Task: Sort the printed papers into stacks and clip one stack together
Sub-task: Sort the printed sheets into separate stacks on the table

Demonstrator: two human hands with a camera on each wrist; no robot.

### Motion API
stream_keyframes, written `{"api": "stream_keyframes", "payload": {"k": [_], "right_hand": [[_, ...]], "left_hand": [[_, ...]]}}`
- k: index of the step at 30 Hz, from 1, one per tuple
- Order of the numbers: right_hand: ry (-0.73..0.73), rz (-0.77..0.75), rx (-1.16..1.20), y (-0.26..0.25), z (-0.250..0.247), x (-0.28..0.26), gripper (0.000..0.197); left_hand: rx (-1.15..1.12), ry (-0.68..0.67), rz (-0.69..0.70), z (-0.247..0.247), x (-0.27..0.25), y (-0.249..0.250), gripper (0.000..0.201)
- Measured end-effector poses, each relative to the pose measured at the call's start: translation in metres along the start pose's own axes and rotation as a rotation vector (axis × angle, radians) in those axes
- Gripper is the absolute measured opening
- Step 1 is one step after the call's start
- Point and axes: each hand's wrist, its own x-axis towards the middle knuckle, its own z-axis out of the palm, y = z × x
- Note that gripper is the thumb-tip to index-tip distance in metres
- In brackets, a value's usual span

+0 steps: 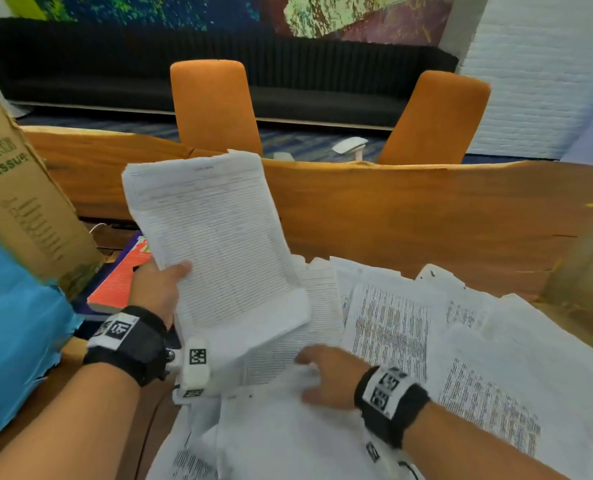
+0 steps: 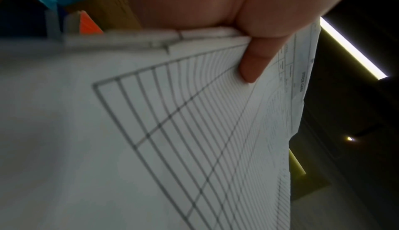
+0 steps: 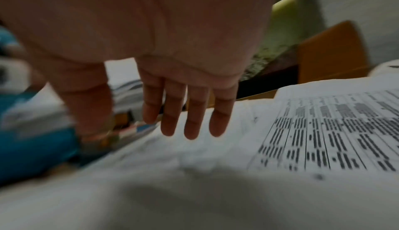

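Note:
My left hand [image 1: 165, 287] grips a thick stack of lined table forms [image 1: 215, 237] by its left edge and holds it tilted up above the table. In the left wrist view the thumb [image 2: 254, 63] presses on the top sheet of that stack [image 2: 194, 131]. My right hand [image 1: 326, 374] hovers with straight fingers [image 3: 190, 123] just over loose printed papers [image 1: 392, 327] spread across the table, holding nothing. A blank white sheet [image 1: 288, 427] lies under it. No clip shows.
A cardboard tissue box [image 1: 21, 202] and a blue cover [image 1: 11, 341] stand at the left, with an orange-red book [image 1: 118, 282] beside them. Two orange chairs [image 1: 215, 105] stand behind the wooden table [image 1: 426, 209]. A brown box [image 1: 586, 265] sits at the right edge.

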Motion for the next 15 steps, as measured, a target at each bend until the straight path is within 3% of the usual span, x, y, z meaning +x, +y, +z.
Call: {"api": "stream_keyframes", "payload": {"k": [2,3,5,8,11,15], "right_hand": [[-0.12,0.006,-0.251,-0.002,0.022,0.003,0.075],[-0.135,0.022,-0.344,-0.002,0.029,0.003,0.075],[-0.139,0.076,-0.378,0.001,0.029,0.001,0.06],[-0.131,0.103,-0.247,0.004,0.01,-0.008,0.023],[0.005,0.103,-0.097,0.016,-0.041,-0.023,0.009],[0.408,0.172,-0.186,0.04,-0.135,-0.051,0.024]], "left_hand": [[0.003,0.0,0.01,-0.004,-0.002,0.0,0.02],[0.003,-0.002,0.01,-0.006,-0.003,0.0,0.02],[0.008,0.006,0.002,-0.01,-0.005,-0.002,0.021],[0.007,0.057,-0.021,-0.019,-0.004,-0.005,0.02],[-0.015,0.078,-0.002,-0.022,-0.003,-0.005,0.022],[-0.039,0.101,0.007,-0.021,-0.005,-0.001,0.023]]}}
